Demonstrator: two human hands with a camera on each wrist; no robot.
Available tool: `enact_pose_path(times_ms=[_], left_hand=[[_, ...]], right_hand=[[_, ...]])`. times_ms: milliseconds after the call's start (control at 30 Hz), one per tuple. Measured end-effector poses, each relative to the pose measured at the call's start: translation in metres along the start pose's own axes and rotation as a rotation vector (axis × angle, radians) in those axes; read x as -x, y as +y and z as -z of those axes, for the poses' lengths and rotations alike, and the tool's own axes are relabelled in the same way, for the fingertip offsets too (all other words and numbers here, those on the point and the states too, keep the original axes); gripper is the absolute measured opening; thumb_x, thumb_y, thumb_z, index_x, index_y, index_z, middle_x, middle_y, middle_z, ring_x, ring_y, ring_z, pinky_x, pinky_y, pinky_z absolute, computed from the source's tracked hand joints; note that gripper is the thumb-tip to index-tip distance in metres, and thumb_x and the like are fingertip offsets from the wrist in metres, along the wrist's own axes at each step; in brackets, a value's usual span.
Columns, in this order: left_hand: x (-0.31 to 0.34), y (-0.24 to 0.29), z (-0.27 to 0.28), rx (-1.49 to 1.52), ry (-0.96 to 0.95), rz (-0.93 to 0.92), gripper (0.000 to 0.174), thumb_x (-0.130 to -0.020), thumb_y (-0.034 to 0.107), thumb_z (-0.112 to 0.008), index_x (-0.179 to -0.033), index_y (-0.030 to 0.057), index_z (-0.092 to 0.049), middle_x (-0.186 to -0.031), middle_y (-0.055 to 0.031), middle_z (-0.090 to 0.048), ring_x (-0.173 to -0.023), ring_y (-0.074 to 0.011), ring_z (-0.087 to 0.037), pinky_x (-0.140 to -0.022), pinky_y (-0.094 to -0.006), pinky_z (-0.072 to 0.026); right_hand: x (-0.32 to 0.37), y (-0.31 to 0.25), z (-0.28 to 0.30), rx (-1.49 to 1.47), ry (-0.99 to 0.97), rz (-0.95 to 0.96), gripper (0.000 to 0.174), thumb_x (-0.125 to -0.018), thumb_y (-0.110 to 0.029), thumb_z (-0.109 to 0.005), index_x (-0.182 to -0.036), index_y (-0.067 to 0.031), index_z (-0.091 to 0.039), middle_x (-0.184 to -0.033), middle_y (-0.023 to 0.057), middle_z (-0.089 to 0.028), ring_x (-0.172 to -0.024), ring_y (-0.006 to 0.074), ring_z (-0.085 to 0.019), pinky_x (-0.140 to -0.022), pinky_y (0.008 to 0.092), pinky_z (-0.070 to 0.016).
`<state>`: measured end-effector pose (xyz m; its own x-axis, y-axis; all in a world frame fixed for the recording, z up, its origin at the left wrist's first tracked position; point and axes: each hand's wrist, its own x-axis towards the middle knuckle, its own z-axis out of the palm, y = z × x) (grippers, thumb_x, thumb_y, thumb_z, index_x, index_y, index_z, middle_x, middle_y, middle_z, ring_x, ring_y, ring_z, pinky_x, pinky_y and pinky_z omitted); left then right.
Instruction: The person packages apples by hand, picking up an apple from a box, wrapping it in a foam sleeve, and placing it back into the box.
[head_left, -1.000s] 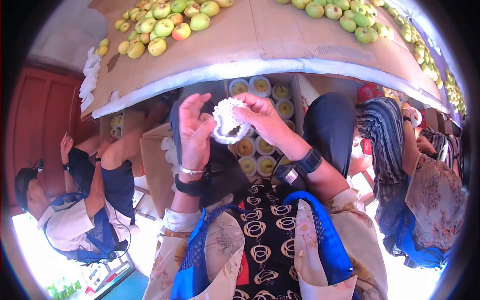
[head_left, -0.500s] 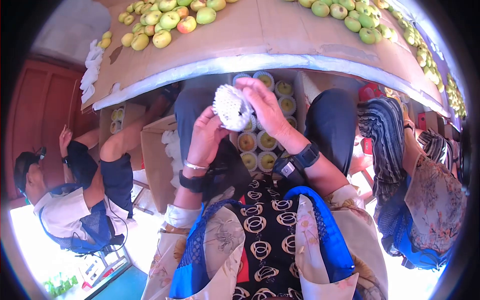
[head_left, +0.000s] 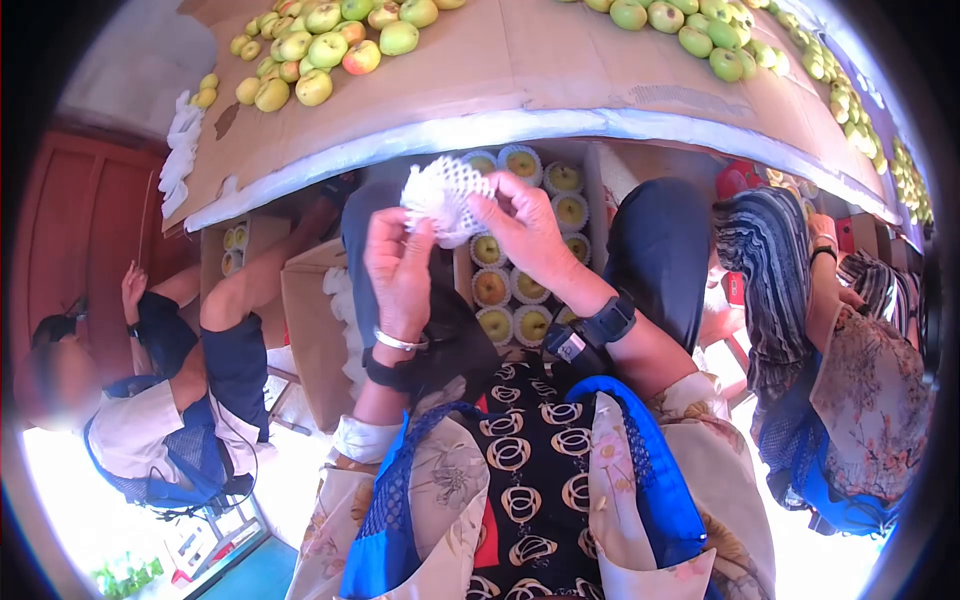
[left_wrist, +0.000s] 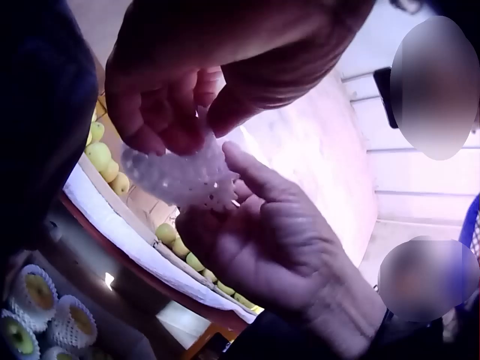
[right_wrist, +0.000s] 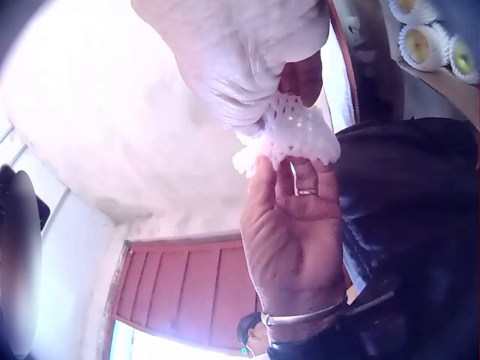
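Observation:
A white foam fruit net (head_left: 445,200) with a frilled edge is held up between both hands, over a box of apples. My left hand (head_left: 400,275), with a silver bangle, pinches its near left part between thumb and fingers. On the other side, the thumb and fingers of my right hand (head_left: 530,230) pinch the net's right edge. In the right wrist view, small holes show through the net (right_wrist: 292,135), and my left hand (right_wrist: 292,225) grips it from below. The left wrist view shows the net (left_wrist: 165,176) spread between the fingertips of both hands.
Below the hands stands a cardboard box of apples (head_left: 491,287) in foam nets. An open carton (head_left: 305,330) with white foam nets is at the left. Loose apples (head_left: 325,50) lie on the cardboard-covered table (head_left: 540,80). People sit at left (head_left: 150,430) and right (head_left: 860,400).
The net's round opening faced the head camera at first, then the net turned rounded side up. Now it is drawn out between both hands, with the right hand's fingers back on its edge.

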<state>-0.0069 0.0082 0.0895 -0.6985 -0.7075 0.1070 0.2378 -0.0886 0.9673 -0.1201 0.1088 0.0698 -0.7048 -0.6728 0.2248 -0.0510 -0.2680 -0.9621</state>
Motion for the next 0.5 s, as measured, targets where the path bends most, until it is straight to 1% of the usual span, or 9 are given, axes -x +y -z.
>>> enact_pose_path(times_ms=[33,67,167,200,300,333,433,467,500], left_hand=[[-0.001,0.001,0.0,0.119,0.03,0.051,0.014,-0.086,0.002,-0.055,-0.098,0.0059,-0.048,-0.091,-0.0029,-0.058,-0.078,-0.0089,-0.055,-0.071,-0.0228,-0.0456],[-0.003,0.003,0.001,0.111,0.046,0.105,0.013,-0.086,0.003,-0.055,-0.097,0.0064,-0.049,-0.091,-0.0038,-0.058,-0.079,-0.0085,-0.056,-0.071,-0.023,-0.0474],[-0.004,-0.007,0.005,0.011,0.009,0.172,0.014,-0.086,0.003,-0.055,-0.098,0.0065,-0.049,-0.092,-0.004,-0.059,-0.079,-0.0083,-0.056,-0.07,-0.0221,-0.048],[-0.004,-0.009,0.005,0.019,0.02,0.162,0.014,-0.086,0.003,-0.055,-0.098,0.0064,-0.049,-0.092,-0.0039,-0.059,-0.079,-0.0085,-0.056,-0.068,-0.0217,-0.0482],[-0.006,-0.006,0.002,0.11,0.038,0.202,0.014,-0.086,0.004,-0.055,-0.098,0.0059,-0.049,-0.092,-0.0043,-0.059,-0.079,-0.0085,-0.056,-0.068,-0.0218,-0.0484],[-0.005,-0.006,0.001,0.113,0.046,0.178,0.02,-0.086,0.003,-0.055,-0.103,0.0054,-0.047,-0.093,-0.0054,-0.058,-0.081,-0.009,-0.056,-0.07,-0.0223,-0.0477],[0.0,0.001,-0.011,0.074,0.132,0.086,0.028,-0.084,0.001,-0.055,-0.11,0.0055,-0.044,-0.097,-0.0066,-0.056,-0.086,-0.0105,-0.053,-0.075,-0.0223,-0.0452],[0.003,-0.004,-0.012,0.013,0.16,0.009,0.038,-0.08,0.004,-0.062,-0.113,0.0059,-0.042,-0.101,-0.0069,-0.053,-0.092,-0.0124,-0.05,-0.08,-0.0251,-0.0413],[0.007,-0.006,-0.016,-0.086,0.157,-0.033,0.041,-0.078,0.006,-0.064,-0.112,0.0061,-0.042,-0.101,-0.0067,-0.052,-0.093,-0.0127,-0.049,-0.081,-0.0259,-0.0403]], right_hand=[[0.0,0.006,0.002,-0.137,0.034,-0.015,0.016,-0.087,-0.016,-0.056,-0.091,-0.0003,-0.054,-0.072,-0.0009,-0.057,-0.065,0.0034,-0.049,-0.059,0.0211,-0.0418],[0.0,-0.002,0.004,-0.124,0.061,-0.032,0.015,-0.089,-0.015,-0.053,-0.089,0.0001,-0.054,-0.072,-0.0039,-0.054,-0.066,0.0006,-0.044,-0.06,0.0187,-0.0399],[-0.003,-0.001,0.006,-0.083,0.121,0.007,0.014,-0.089,-0.014,-0.053,-0.09,-0.0004,-0.054,-0.071,-0.0035,-0.053,-0.067,0.0011,-0.045,-0.06,0.0191,-0.0404],[-0.005,0.001,0.007,-0.04,0.147,0.022,0.013,-0.089,-0.014,-0.052,-0.09,-0.0006,-0.053,-0.071,-0.003,-0.052,-0.066,0.0013,-0.045,-0.06,0.0194,-0.0409],[-0.006,0.006,0.006,-0.087,0.159,0.016,0.013,-0.089,-0.013,-0.052,-0.092,-0.0004,-0.051,-0.071,-0.0017,-0.054,-0.066,0.0018,-0.047,-0.059,0.02,-0.0419],[-0.006,0.007,0.007,-0.043,0.167,0.015,0.013,-0.089,-0.013,-0.051,-0.092,-0.0003,-0.051,-0.072,-0.0013,-0.054,-0.066,0.002,-0.047,-0.059,0.02,-0.0421],[-0.007,0.013,0.004,0.009,0.204,0.025,0.013,-0.09,-0.012,-0.051,-0.092,0.0,-0.05,-0.072,-0.0007,-0.054,-0.065,0.0025,-0.048,-0.058,0.0201,-0.0424],[-0.009,0.014,0.002,-0.014,0.223,0.033,0.013,-0.09,-0.013,-0.051,-0.092,0.0,-0.05,-0.071,-0.0006,-0.054,-0.065,0.0026,-0.048,-0.057,0.0201,-0.0423],[-0.01,0.014,0.001,-0.035,0.243,0.041,0.013,-0.09,-0.013,-0.05,-0.091,0.0,-0.05,-0.071,-0.0006,-0.054,-0.065,0.0027,-0.048,-0.057,0.0201,-0.0422]])
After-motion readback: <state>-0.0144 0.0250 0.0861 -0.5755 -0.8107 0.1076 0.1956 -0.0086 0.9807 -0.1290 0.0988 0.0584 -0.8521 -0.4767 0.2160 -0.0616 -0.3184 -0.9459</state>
